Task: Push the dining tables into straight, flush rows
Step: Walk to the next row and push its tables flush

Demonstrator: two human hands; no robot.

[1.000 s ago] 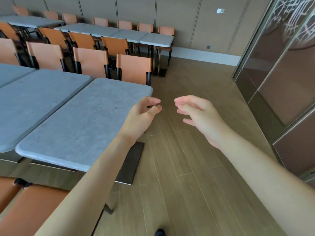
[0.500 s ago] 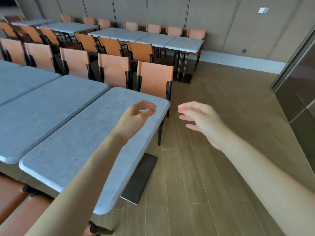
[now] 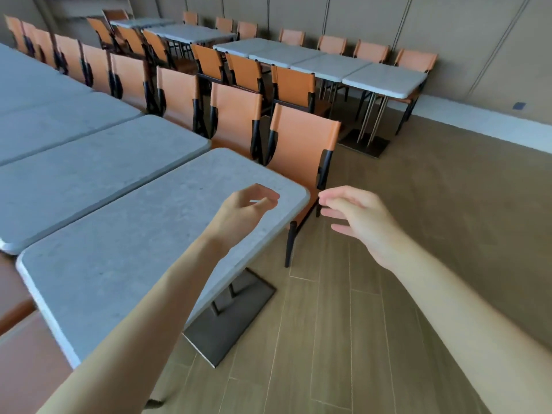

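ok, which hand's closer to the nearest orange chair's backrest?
Right. The right hand hangs over the floor, fingers just off the backrest post. The left hand hovers above the nearest table, further from the chair.

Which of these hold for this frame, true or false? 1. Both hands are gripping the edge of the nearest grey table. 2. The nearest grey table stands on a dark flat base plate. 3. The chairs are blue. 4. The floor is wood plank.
1. False. The left hand hovers over the nearest grey stone-look table and the right hand is over the floor; neither grips anything.
2. True: a dark rectangular base plate shows under it.
3. False. The chairs, such as the nearest orange chair, have orange backs on black frames.
4. True: brown wood-plank floor.
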